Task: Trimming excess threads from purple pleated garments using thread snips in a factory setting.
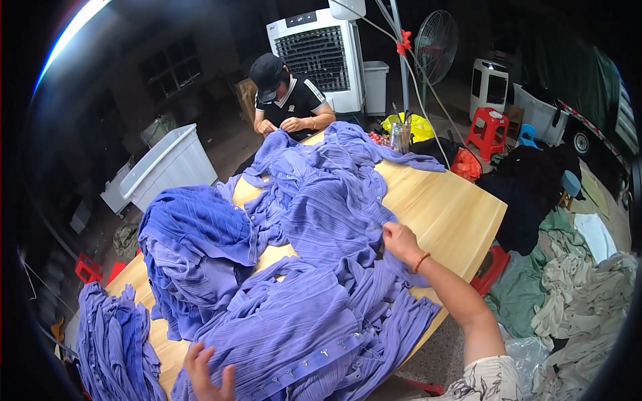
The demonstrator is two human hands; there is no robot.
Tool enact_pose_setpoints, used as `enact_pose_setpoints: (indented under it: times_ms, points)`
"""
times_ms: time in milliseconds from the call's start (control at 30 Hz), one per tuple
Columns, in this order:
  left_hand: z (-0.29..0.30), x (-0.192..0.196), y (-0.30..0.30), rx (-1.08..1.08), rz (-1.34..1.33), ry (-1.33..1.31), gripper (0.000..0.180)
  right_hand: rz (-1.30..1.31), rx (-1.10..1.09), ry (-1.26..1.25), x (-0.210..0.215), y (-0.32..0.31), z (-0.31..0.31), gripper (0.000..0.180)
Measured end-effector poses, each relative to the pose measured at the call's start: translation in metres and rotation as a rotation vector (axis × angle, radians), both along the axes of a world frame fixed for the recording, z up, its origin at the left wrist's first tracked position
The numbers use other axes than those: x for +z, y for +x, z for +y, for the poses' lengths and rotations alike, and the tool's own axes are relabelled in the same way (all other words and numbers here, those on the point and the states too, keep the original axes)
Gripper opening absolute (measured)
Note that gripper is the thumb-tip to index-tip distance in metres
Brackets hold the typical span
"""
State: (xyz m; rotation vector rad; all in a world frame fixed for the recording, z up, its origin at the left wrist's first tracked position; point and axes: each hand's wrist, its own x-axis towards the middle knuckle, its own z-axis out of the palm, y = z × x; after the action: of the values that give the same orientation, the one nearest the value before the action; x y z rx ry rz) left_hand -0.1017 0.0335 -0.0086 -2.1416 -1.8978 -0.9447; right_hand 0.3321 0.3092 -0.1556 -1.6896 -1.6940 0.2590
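Observation:
Purple ribbed button-front garments (287, 321) cover much of a pale wooden table (441, 200). My right hand (401, 242) is closed in a pinch on the edge of a purple garment (334, 214) at the table's middle right. Low in the view, my left hand (208, 375) has its fingers spread and holds nothing, just by the nearest garment. That garment's front strip (307, 364) lies face up with a row of small pale fasteners. To the left stands a heaped pile of purple garments (194, 247).
Across the table a person (294, 107) in a dark cap handles purple cloth. More garments (114, 341) hang over the left edge. A cup of tools (401, 137) stands at the far right corner. Cloth heaps (575, 301), a red stool (488, 134) and a white bin (170, 164) surround the table.

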Motion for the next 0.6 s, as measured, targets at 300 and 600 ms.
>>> enact_pose_setpoints:
  times_ms: [300, 600]
  points:
    - [0.093, -0.006, 0.091, -0.512, -0.376, -0.304, 0.081, 0.712, 0.526, 0.087, 0.104, -0.047, -0.028, 0.022]
    - [0.153, -0.057, 0.088, -0.598, -1.065, -0.352, 0.055, 0.640, 1.107, 0.278, 0.161, -0.123, -0.128, 0.023]
